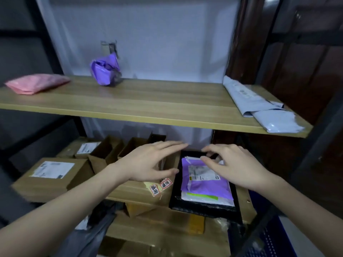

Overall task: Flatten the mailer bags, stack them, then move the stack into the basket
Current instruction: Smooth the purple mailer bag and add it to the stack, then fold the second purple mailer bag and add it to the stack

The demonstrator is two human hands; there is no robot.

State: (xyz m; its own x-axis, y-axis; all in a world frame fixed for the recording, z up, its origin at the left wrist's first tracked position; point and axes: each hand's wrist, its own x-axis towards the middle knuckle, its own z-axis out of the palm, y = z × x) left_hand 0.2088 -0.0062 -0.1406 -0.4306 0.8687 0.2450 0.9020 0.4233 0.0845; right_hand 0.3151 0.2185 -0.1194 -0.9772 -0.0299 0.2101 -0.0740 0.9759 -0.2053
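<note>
While a stack of mailer bags (206, 179) is lying flat in the black basket (204, 207) on the lower shelf (135, 191), both hands are hovering over it, seemingly just letting go. Left hand (148, 164) fingers are spreading wide, empty, beside the basket; right hand (233, 166) fingers are curling loosely just above the stack, gripping nothing.

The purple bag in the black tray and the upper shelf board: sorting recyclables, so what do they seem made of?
The purple bag looks like thin glossy plastic film: it creases softly and carries a stuck-on paper label. The upper shelf board looks like matte wood-grain laminate or wood, judging by its striped grain and pale edge; which one is unclear.
</note>
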